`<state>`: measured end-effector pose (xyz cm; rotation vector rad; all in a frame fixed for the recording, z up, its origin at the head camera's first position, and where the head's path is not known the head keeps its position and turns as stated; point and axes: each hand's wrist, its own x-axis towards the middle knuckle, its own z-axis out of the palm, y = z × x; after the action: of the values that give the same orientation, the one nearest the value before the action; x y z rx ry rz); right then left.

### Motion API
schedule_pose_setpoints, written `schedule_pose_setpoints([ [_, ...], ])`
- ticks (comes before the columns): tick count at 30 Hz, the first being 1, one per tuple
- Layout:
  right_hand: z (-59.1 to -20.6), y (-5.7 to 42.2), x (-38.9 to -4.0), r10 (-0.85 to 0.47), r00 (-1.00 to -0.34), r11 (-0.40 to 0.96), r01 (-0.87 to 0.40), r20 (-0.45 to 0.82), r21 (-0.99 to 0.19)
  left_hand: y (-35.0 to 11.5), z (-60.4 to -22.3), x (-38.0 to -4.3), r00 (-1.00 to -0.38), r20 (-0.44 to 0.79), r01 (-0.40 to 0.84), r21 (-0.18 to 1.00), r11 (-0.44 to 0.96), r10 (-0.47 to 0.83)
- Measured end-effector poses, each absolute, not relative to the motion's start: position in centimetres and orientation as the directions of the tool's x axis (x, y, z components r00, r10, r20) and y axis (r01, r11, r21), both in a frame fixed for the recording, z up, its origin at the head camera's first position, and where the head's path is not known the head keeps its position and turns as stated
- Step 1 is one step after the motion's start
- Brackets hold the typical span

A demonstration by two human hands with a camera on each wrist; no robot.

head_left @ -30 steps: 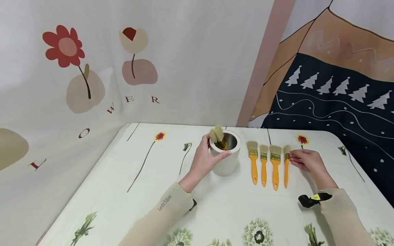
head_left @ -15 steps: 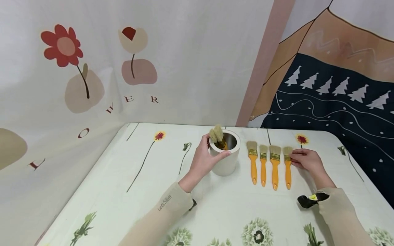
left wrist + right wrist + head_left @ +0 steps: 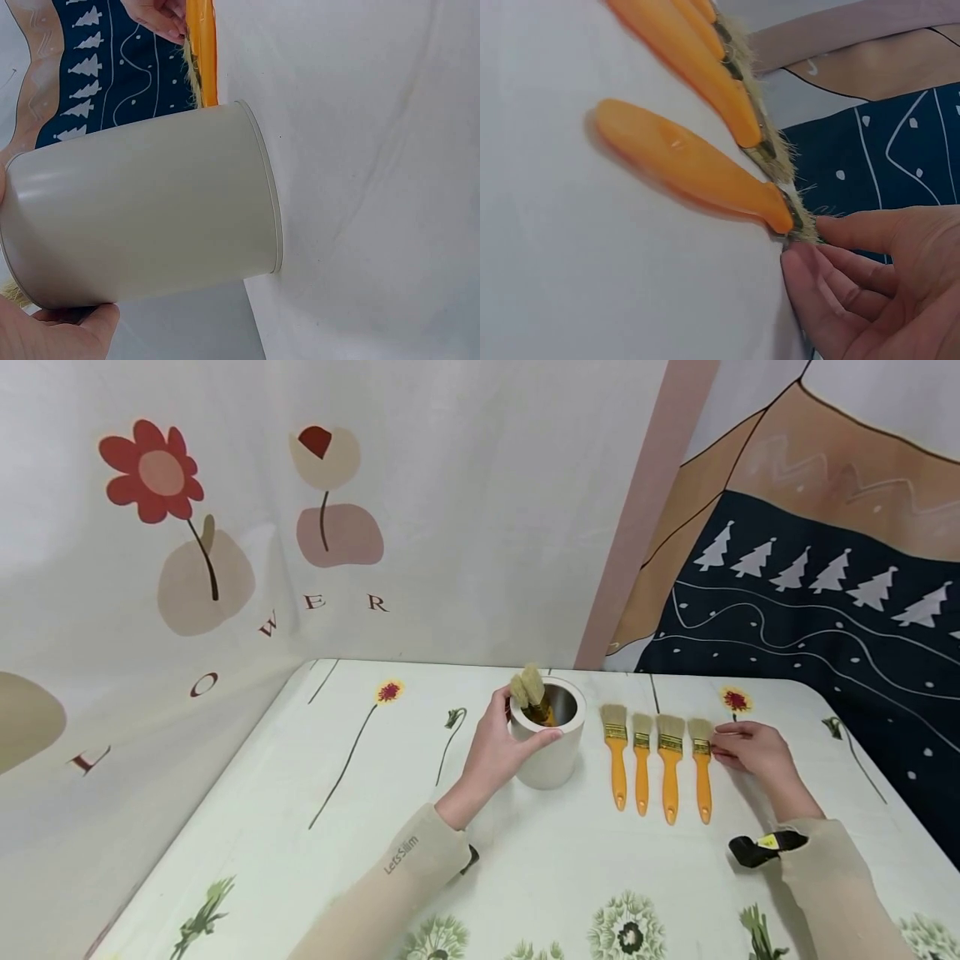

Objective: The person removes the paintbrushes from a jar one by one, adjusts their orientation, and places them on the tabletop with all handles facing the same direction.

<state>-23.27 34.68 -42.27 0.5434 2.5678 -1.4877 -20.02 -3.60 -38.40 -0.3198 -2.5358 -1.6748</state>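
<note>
My left hand (image 3: 495, 756) grips the upper part of a white cylindrical holder (image 3: 547, 768), which stands upright on the table. Bristle ends of paintbrushes (image 3: 529, 687) stick out of its mouth. To its right several orange-handled paintbrushes lie in a row, bristles away from me. My right hand (image 3: 757, 752) is beside the rightmost paintbrush (image 3: 702, 777), its fingertips at that brush's right edge near the metal band. In the right wrist view, thumb and forefinger are at the edge of this paintbrush (image 3: 694, 165), which lies flat. The left wrist view shows the holder's side (image 3: 142, 210).
The other loose paintbrushes are a wide one (image 3: 615, 747), a narrow one (image 3: 642, 768) and another wide one (image 3: 671, 768). A white tablecloth (image 3: 555, 868) with printed flowers covers the table. Patterned curtains (image 3: 465, 543) hang behind and at the sides.
The rightmost paintbrush has turned from its narrow edge onto its flat side and shifted slightly right. My right fingers have drawn back to its edge. The left hand and holder stay put.
</note>
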Motion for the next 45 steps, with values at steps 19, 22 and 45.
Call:
schedule_pose_setpoints([
  [19,-40.4,34.3,-23.3,0.213,-0.957,0.458,0.275,-0.197,-0.845,-3.6,-38.4,-20.0,-0.973,0.197,0.229,0.898,0.376,0.123],
  [22,-41.2,34.7,-24.0,0.215,-0.960,0.433,0.256,-0.177,-0.864,-3.6,-38.4,-20.0,-0.974,0.191,0.224,0.899,0.377,0.122],
  [45,-46.7,32.6,-30.0,0.162,-0.986,0.435,0.048,0.025,-0.899,-3.5,-38.4,-20.0,-0.974,0.190,0.222,0.901,0.373,0.121],
])
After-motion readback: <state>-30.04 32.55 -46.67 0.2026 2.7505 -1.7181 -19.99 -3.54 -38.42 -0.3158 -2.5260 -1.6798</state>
